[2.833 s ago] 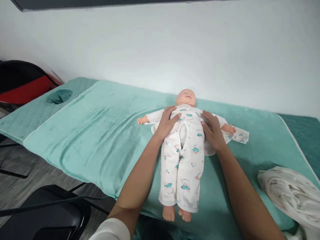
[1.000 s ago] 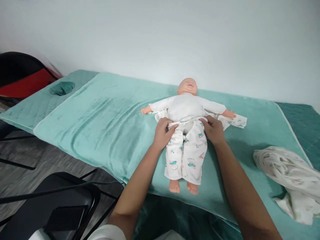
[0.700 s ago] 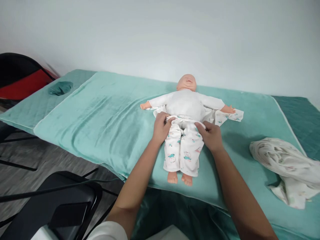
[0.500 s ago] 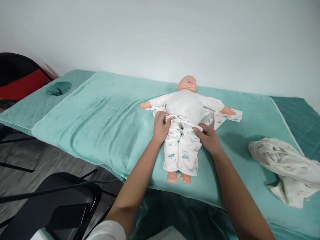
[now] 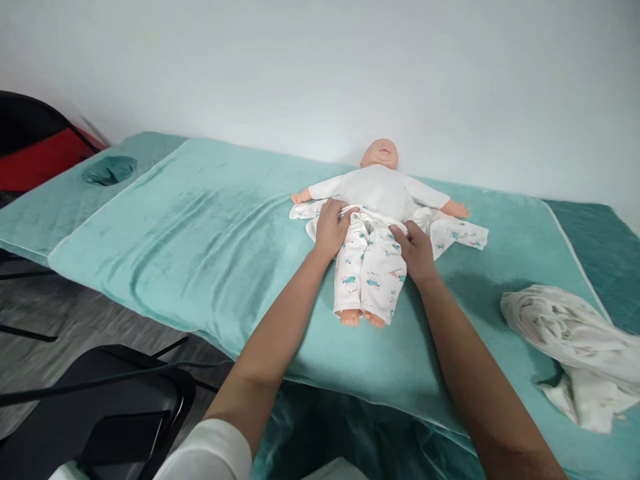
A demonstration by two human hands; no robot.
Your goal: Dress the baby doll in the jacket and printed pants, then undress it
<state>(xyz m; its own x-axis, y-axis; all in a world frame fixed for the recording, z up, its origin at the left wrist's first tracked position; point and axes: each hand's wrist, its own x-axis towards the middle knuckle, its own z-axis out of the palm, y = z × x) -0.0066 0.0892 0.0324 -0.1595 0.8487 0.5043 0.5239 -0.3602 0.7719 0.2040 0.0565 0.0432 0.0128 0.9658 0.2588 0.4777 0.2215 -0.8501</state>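
A doll [image 5: 379, 183] on the green bed [image 5: 240, 227].
Left hand [image 5: 331, 230] and right hand [image 5: 419, 253] pinch the patterned pants [image 5: 369, 270] at the waist, fingers bent.

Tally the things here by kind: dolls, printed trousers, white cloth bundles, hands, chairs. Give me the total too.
Dolls: 1
Printed trousers: 1
White cloth bundles: 1
Hands: 2 (left hand, right hand)
Chairs: 2 (far chair, near chair)
Total: 7
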